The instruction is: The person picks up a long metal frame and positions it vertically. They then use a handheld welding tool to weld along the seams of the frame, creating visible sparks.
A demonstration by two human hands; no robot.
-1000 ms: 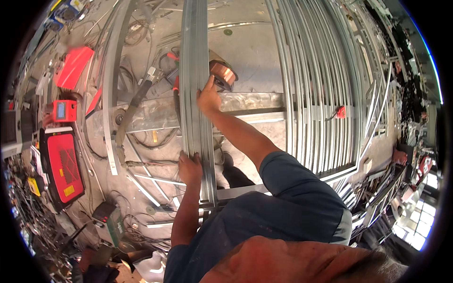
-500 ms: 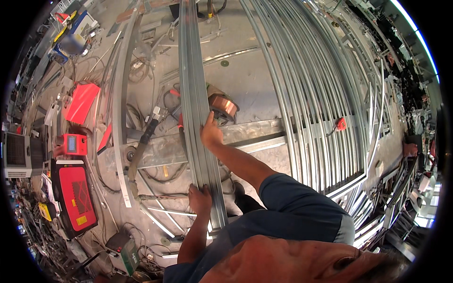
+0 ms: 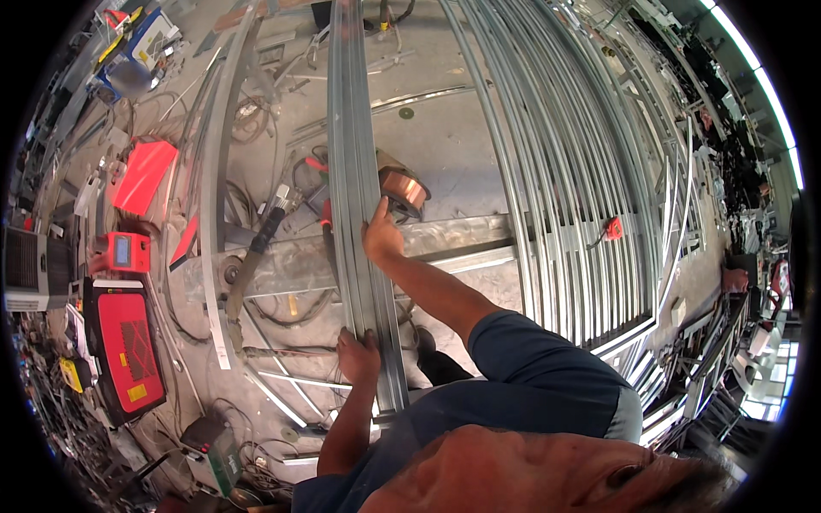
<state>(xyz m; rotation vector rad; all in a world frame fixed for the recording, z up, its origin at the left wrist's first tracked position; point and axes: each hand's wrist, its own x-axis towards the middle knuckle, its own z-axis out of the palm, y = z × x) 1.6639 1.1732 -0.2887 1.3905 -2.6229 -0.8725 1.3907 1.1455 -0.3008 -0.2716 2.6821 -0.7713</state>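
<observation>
Long grey metal profiles (image 3: 349,162) lie side by side in a bundle, running from the far edge down toward my body. My left hand (image 3: 359,355) is closed on the bundle's left edge near its close end, fingertips resting on the metal. Farther along, my right hand (image 3: 383,239) holds the right edge, its index finger stretched forward along the metal. Parts of both hands' grips are hidden by the profiles. A spool of copper-coloured wire (image 3: 400,188) sits just beyond my right fingertips.
To the right lies a welded rack of parallel metal bars (image 3: 564,214) with a red tape measure (image 3: 613,228) on it. At left are a red machine (image 3: 128,350), a smaller red box with a display (image 3: 128,252), a welding torch (image 3: 269,227) and cables on the floor.
The view has shifted slightly, so the surroundings sit a little differently in it. Both hands keep their places on the metal profiles.
</observation>
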